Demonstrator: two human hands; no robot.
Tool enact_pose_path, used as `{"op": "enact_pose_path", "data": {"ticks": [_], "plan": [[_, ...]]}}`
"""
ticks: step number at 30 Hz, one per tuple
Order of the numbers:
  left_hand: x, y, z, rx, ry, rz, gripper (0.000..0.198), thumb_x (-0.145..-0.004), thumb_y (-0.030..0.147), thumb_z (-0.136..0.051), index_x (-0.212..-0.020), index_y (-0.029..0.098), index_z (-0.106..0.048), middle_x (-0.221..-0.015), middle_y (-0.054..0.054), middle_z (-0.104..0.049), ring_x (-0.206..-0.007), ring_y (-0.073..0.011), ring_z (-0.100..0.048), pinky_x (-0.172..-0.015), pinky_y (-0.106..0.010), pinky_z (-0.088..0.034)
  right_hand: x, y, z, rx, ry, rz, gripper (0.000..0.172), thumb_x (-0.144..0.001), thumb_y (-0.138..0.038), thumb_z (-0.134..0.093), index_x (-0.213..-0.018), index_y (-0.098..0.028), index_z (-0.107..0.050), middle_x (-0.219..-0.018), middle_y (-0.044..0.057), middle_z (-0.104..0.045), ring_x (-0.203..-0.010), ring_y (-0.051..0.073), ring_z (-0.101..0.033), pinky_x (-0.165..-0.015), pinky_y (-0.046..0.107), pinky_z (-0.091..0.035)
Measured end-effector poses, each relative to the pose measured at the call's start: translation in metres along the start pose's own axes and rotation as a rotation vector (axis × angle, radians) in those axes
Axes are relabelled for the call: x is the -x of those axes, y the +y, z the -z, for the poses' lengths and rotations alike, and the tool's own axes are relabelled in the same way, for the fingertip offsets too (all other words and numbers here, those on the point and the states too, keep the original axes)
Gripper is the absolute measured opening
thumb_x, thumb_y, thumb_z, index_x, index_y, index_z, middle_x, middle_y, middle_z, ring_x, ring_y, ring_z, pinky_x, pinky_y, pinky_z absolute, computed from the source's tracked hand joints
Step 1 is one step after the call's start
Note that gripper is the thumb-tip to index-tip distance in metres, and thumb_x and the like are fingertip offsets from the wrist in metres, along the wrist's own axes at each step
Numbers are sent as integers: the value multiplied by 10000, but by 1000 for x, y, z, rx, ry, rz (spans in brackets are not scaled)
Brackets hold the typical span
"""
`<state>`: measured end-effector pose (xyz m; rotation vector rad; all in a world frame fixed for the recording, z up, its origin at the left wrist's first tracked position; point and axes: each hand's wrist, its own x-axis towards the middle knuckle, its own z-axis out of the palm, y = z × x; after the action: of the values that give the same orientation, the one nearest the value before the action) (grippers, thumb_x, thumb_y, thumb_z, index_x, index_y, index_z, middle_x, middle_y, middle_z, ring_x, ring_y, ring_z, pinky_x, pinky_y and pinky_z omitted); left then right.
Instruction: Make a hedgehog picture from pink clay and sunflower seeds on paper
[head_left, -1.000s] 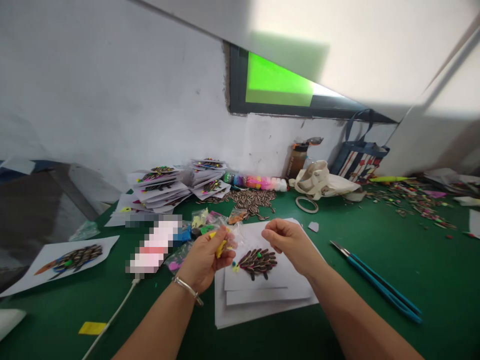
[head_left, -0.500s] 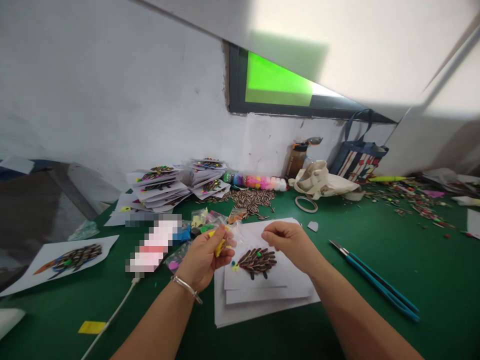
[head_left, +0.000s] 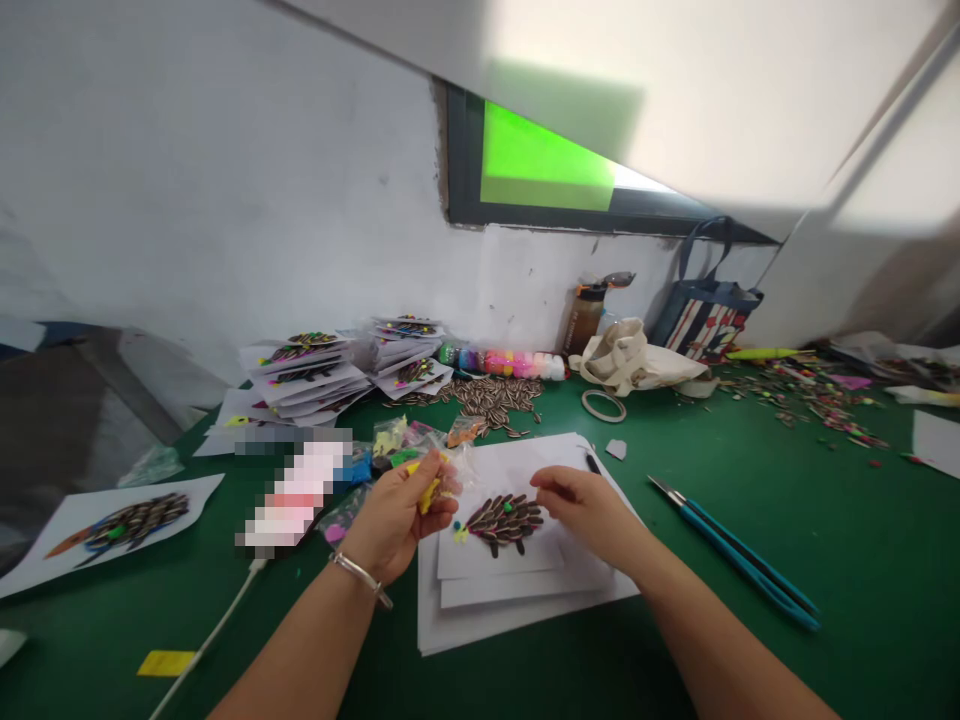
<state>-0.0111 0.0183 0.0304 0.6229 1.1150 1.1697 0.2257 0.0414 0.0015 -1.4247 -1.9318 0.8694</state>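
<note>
My left hand (head_left: pixel 394 515) grips a small clear plastic bag of yellow bits (head_left: pixel 437 480), held just above the table. My right hand (head_left: pixel 581 502) is lower, its fingertips pinched together right beside a hedgehog shape made of sunflower seeds (head_left: pixel 504 518) glued on white paper. What the fingertips pinch is too small to tell. That sheet tops a short stack of white paper (head_left: pixel 517 600) on the green table (head_left: pixel 862 560). A silver bracelet (head_left: pixel 362 578) circles my left wrist.
Long blue tweezers (head_left: pixel 739 555) lie to the right of the paper. Behind are loose sunflower seeds (head_left: pixel 495 397), stacks of finished seed pictures (head_left: pixel 315 375), coloured clay tubs (head_left: pixel 510 362), a tape ring (head_left: pixel 604 405), a cloth bag (head_left: pixel 637 362) and a bottle (head_left: pixel 583 318). Another seed picture (head_left: pixel 112 522) lies far left.
My right hand has come down from above the paper to the seed hedgehog's right side. My left hand keeps the bag in about the same place. The view shifted slightly.
</note>
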Motion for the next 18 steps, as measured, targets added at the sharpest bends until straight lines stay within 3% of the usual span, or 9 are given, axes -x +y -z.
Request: {"op": "enact_pose_path", "data": {"ticks": [2,8,18], "plan": [[-1,0,1,-8,11,-3,172,-832,309,-622,-798,142,-600,-666,0,-628,-495,-82,-611,-433,-167,-531,1,5,-4,44,-10,20,216,-829,-257,-494,-971,-231,-656,-763,1,-659,-690,163,-572,-644,269,-406],[-2,0,2,-8,28,-7,193,-805,330,-654,-787,143,-609,-660,1,-627,-502,-86,-616,-437,-168,-533,-2,2,-7,280,-44,152,160,-792,-183,-533,-741,-202,-683,-761,29,-622,-727,163,-565,-673,260,-391],[-1,2,4,18,17,-16,184,-774,308,-691,-777,149,-598,-637,14,-617,-508,-94,-619,-448,-177,-536,-1,8,-11,363,-63,190,217,-833,-148,-500,-837,-225,-702,-802,35,-636,-762,172,-573,-682,257,-387]]}}
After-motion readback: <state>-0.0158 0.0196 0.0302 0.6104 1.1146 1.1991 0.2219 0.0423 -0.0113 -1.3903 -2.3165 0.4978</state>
